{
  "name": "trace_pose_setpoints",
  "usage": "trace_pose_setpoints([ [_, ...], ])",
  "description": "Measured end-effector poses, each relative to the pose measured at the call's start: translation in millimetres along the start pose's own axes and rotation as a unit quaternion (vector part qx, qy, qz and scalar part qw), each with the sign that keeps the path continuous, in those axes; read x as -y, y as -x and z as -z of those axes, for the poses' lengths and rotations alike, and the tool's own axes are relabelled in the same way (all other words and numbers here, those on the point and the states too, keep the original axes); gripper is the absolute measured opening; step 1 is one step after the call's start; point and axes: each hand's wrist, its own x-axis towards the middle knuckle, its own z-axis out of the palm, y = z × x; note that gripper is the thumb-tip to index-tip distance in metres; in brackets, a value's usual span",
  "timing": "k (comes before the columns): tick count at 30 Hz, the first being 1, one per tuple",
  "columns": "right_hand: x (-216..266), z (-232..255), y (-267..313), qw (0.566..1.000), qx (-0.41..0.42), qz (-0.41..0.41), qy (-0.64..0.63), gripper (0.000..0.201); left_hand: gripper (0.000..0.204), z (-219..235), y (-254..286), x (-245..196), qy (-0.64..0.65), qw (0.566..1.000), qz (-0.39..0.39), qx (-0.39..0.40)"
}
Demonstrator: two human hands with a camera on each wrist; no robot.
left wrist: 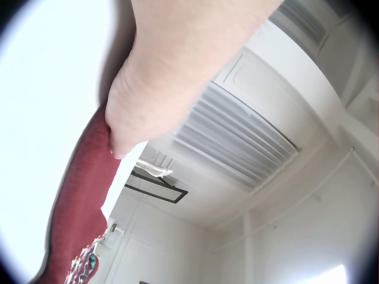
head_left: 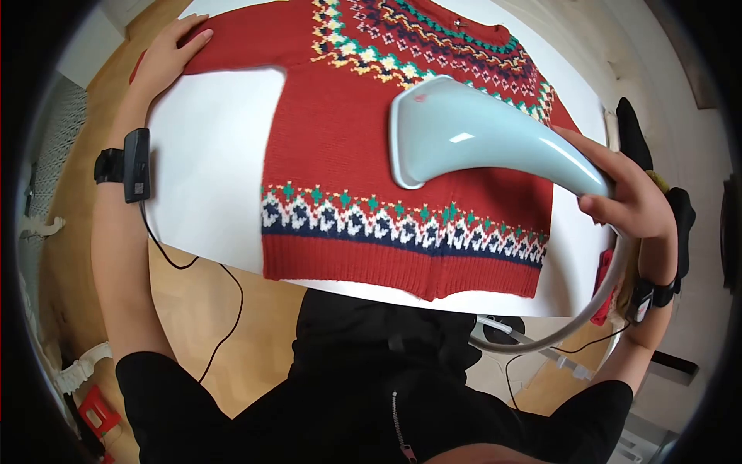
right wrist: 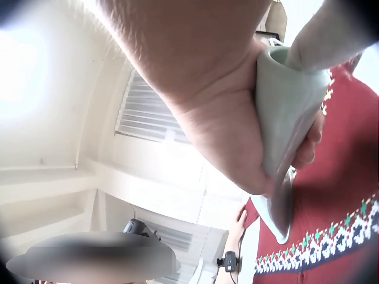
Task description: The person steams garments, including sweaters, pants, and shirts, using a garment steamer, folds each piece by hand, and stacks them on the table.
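A red knitted sweater (head_left: 340,139) with a patterned yoke and hem lies spread on a white board (head_left: 205,182). My left hand (head_left: 171,58) rests on its sleeve at the far left, fingers stretched along the cuff end; in the left wrist view that hand (left wrist: 145,100) presses at the red sleeve (left wrist: 83,183). At the right, my right hand (head_left: 634,193) grips the handle of a pale blue garment steamer (head_left: 471,127). The steamer's wide head overlaps the sweater's middle in the head view. The right wrist view shows fingers curled round the pale handle (right wrist: 290,106).
A grey hose (head_left: 591,313) runs from the steamer handle down past the board's front edge. Dark and red cloth items (head_left: 682,232) hang at the right side. Thin black cables trail from both wrist cameras. A red object (head_left: 99,410) sits on the floor at lower left.
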Motion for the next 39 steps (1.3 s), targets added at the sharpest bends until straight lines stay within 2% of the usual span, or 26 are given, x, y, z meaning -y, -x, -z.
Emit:
trace_pose_setpoints([
  [3,-21.9,0.5,20.8,0.999,-0.033,0.027,-0.001,0.072,0.052,2.2,-0.9,-7.4,0.046,0.999,-0.003,0.011],
  [4,-24.0,0.7,28.9,0.999,-0.037,-0.015,-0.014,0.075,0.052,2.0,-0.7,-6.9,0.068,0.998,0.002,0.018],
  [7,-45.0,2.8,46.1,0.997,-0.066,-0.002,0.031,0.078,0.045,5.3,1.6,-8.1,0.078,0.995,0.04,0.045],
  [9,-44.0,5.3,46.8,0.997,-0.065,0.012,0.042,0.079,0.044,6.5,0.9,-6.7,0.082,0.996,0.014,0.044],
  [11,-33.9,4.4,44.6,0.999,-0.036,-0.02,0.003,0.078,0.043,8.9,0.9,-9.2,0.064,0.997,-0.016,0.034],
  [12,-32.5,3.2,37.7,0.999,-0.023,0.036,0.023,0.079,0.043,9.6,1.2,-11.9,0.069,0.997,-0.015,0.019],
  [13,-32.5,-1.1,28.2,0.999,-0.029,0.038,0.012,0.079,0.044,9.4,0.3,-16.2,0.075,0.997,-0.017,0.004],
  [15,-28.2,-8.9,9.9,0.987,0.021,0.158,0.019,0.077,0.041,5.5,-2.8,-11.1,0.082,0.996,-0.031,0.003],
  [17,-25.2,-22.9,-12.8,0.968,0.079,0.239,-0.008,0.072,0.04,9.9,-1.0,-15.2,0.115,0.993,-0.005,0.014],
  [19,-9.5,-37.3,-31.3,0.956,0.118,0.263,-0.043,0.066,0.038,11.1,-0.6,-16.2,0.106,0.994,-0.002,0.011],
  [20,2.5,-40.1,-33.5,0.96,0.1,0.259,-0.044,0.066,0.037,9.9,0.3,-14.4,0.108,0.994,0.002,0.009],
  [22,19.4,-43.2,-31.1,0.969,0.147,0.194,0.037,0.074,0.037,11.9,-1.1,-14.8,0.118,0.993,0.009,0.014],
  [24,19.8,-42.1,-20.8,0.973,0.138,0.182,0.02,0.074,0.036,10.9,-1.0,-14.8,0.132,0.991,0.004,0.028],
  [25,16.8,-40.8,-16.3,0.973,0.142,0.182,0.013,0.074,0.036,10.8,-1.5,-12.4,0.136,0.99,0.014,0.035],
  [26,0.4,-44.7,-12.7,0.962,0.097,0.255,-0.001,0.075,0.037,11.7,-1.7,-12.3,0.138,0.989,0.025,0.04],
  [31,-35.0,-34.6,41.6,0.977,0.074,0.201,-0.015,0.073,0.036,10.3,-0.8,-9.6,0.126,0.991,0.035,0.039],
  [33,-48.4,-30.9,66.8,0.988,0.068,0.14,-0.009,0.071,0.036,11.8,-1.0,-11.3,0.113,0.992,0.044,0.034],
  [35,-59.0,-30.2,85.9,0.99,0.047,0.134,-0.022,0.069,0.036,12.1,-0.1,-5.1,0.119,0.992,0.035,0.035],
  [37,-60.7,-21.9,108.4,0.995,0.068,0.053,-0.059,0.067,0.037,8.8,-2.2,2.0,0.112,0.992,0.038,0.033],
  [39,-74.3,-18.6,129.8,0.996,0.071,0.014,-0.051,0.067,0.036,2.0,-5.5,23.3,0.111,0.992,0.038,0.043],
])
